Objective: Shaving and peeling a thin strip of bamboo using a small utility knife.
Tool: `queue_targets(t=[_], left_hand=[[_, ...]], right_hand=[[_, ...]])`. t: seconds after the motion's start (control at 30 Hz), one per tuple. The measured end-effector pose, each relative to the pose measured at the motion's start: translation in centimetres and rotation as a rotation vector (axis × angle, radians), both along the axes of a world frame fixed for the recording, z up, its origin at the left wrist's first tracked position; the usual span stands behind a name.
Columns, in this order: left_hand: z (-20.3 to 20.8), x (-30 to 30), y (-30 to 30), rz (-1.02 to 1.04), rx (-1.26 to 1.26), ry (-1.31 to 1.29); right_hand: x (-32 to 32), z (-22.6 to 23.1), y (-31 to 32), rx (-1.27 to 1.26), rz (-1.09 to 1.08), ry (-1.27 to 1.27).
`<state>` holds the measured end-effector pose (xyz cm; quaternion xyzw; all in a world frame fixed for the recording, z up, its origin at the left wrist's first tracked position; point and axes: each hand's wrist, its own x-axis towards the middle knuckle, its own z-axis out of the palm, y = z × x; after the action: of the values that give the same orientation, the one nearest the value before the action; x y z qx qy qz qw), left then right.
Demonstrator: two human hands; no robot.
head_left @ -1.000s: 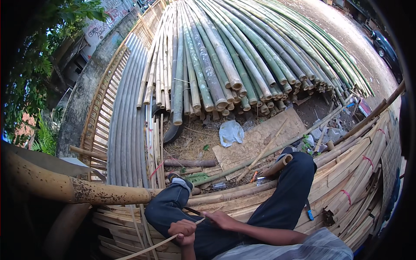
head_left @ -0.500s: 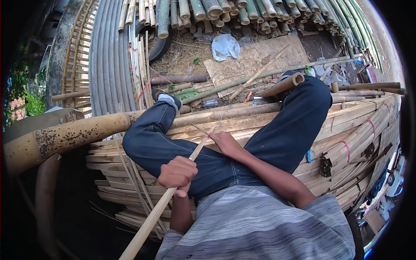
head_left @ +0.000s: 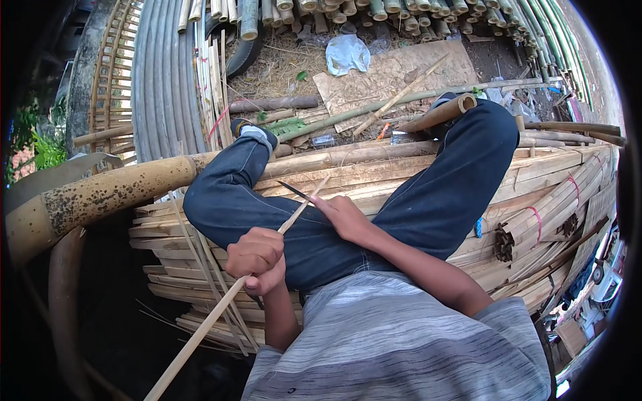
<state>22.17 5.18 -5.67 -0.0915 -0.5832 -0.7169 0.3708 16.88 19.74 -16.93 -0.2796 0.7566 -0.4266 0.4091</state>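
My left hand (head_left: 257,259) is closed round a long, pale bamboo strip (head_left: 198,339), which slants from the lower left up to a point between my knees. Near the strip's upper end, my right hand (head_left: 342,218) grips a knife (head_left: 294,192), its handle hidden in the fingers. The dark, narrow blade points up and to the left and crosses the strip, seemingly against it. Both hands are above my lap, over the jeans (head_left: 234,200).
I sit on stacked split bamboo slats (head_left: 180,287). A thick bamboo pole (head_left: 127,190) lies at the left. Beyond my feet are cardboard (head_left: 428,77), a plastic bag (head_left: 348,55) and a tyre (head_left: 246,57). Bamboo poles (head_left: 374,10) are piled at the back.
My left hand has shifted left with the bamboo strip, drawing it down and leftward. The knife has turned, its blade now showing dark, and my right hand has moved slightly left.
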Motion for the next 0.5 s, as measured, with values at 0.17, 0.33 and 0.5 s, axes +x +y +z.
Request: queue_targets(t=[0.17, 0.33, 0.5], left_hand=[[-0.2, -0.4, 0.4, -0.087, 0.033, 0.012], [0.3, -0.6, 0.3, -0.185, 0.012, -0.020], [0.3, -1.0, 0.6, -0.221, 0.022, -0.023]], right_hand=[[-0.4, 2.5, -1.2, -0.147, -0.136, -0.181], [-1.9, -1.4, -0.6, -0.031, -0.112, -0.303], [-1.2, 0.0, -0.3, -0.190, 0.035, 0.054]])
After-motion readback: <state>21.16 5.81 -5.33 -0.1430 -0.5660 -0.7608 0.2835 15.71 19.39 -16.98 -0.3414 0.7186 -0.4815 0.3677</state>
